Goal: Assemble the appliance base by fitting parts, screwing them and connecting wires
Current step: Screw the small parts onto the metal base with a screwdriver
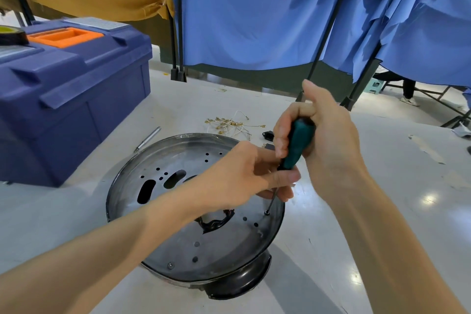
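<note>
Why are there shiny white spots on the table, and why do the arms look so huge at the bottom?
In the head view, the white spots are glare, likely overhead light bouncing off the glossy table; also in the head view, the wide-angle lens stretches things near the edges, so the forearms look oversized.

the left hand (pixel 237 173) and the right hand (pixel 323 132) are both bare. behind the left hand, the left forearm (pixel 102 250) is bare skin all the way to the picture's lower left edge, broadening away from the wrist. behind the right hand, the right forearm (pixel 397 237) is likewise bare to the bottom right corner. the nails that show on the right hand's fingertips (pixel 279 151) look short and plain.
</note>
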Available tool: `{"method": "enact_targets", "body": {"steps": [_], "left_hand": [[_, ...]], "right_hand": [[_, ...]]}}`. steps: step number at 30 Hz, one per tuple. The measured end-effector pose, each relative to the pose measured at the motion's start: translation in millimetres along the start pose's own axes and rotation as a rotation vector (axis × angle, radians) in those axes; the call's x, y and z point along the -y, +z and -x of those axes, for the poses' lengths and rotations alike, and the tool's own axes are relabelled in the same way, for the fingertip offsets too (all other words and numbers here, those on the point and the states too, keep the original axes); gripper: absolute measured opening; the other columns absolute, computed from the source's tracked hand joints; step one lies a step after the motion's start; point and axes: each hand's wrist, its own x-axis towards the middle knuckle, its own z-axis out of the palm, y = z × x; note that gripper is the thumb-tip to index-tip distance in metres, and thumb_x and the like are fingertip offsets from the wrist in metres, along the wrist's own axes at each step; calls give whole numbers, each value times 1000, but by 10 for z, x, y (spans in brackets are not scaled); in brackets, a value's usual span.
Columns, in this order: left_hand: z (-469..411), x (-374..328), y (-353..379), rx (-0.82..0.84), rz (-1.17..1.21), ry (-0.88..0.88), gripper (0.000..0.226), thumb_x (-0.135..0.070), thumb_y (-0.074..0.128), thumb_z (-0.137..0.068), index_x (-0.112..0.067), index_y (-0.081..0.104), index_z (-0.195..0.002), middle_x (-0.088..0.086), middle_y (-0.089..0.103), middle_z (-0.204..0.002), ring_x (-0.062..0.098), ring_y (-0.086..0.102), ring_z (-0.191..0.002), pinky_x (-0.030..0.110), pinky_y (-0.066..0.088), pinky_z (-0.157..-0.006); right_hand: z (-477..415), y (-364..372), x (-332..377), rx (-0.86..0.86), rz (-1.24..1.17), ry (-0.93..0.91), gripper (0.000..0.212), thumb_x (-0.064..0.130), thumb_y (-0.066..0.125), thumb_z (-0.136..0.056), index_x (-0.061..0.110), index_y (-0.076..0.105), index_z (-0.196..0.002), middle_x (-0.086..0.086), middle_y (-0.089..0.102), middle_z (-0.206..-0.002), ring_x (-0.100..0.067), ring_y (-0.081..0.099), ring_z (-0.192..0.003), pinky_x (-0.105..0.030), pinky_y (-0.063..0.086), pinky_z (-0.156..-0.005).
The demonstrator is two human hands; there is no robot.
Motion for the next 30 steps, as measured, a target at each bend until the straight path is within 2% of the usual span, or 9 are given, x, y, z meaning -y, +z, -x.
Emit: {"method": "enact_targets", "body": {"steps": [3,5,8,13,19,22,25,27,30], "left_hand": [[-7,-25,-55,73,-13,-31,18,-29,61,-94,-14,70,-99,5,76,-90,14,72,-91,34,58,-86],[-2,-48,-73,95,-36,-24,20,-28,60,-94,-12,69,-100,5,76,-91,14,72,-91,36,58,-87],[5,-72,-65,78,-40,2,15,-24,63,-94,-11,69,-99,5,76,-90,14,72,-88,35,58,-86],[6,-63,-32,-8,-2,59,2,-12,72,-83,-11,71,-83,9,73,-78,18,71,-72,43,58,-79],[31,-101,-163,183,-6,-20,13,-25,63,-94,-17,73,-93,3,76,-99,19,71,-100,38,54,-94],[5,-92,-130,133,-3,-16,16,-21,66,-92,-6,72,-98,6,76,-94,19,72,-95,34,57,-89],[-4,-43,-64,4,34,53,4,-10,75,-82,-13,73,-81,7,75,-77,17,73,-76,31,60,-76],[-2,-30,-62,3,12,83,19,-7,73,-82,-22,73,-70,-1,73,-67,11,70,-66,28,60,-73],[19,-32,-149,79,52,41,14,-14,71,-87,-23,75,-77,4,76,-84,18,74,-87,34,59,-84]], "right_hand": [[-98,-73,104,239,-107,123,67,40,40,-97,5,49,-41,-12,46,-41,-26,44,-37,-26,44,-46],[-112,-17,91,234,-126,109,69,32,42,-99,8,38,-36,-7,33,-32,-20,30,-27,-20,30,-35],[-75,105,-6,47,-128,-38,69,21,39,-102,11,34,-34,-2,25,-30,-15,17,-26,-15,16,-35],[31,303,-135,-312,75,-234,73,25,34,-102,16,39,-30,0,32,-29,-16,29,-26,-19,25,-39],[-112,62,75,317,-91,117,68,35,46,-97,7,43,-36,-10,37,-32,-22,32,-27,-20,32,-37],[-77,109,-7,196,-176,30,69,24,42,-102,8,36,-35,-3,25,-30,-16,17,-25,-15,17,-33],[17,237,-129,-132,-116,-160,71,25,37,-104,14,39,-33,-2,27,-31,-16,20,-26,-16,18,-36],[47,295,-159,-245,-61,-209,72,26,37,-103,15,41,-33,-4,32,-31,-17,26,-26,-17,23,-37],[-37,234,-67,19,-57,-24,67,32,44,-100,9,48,-37,-11,41,-36,-21,33,-30,-22,31,-38]]}}
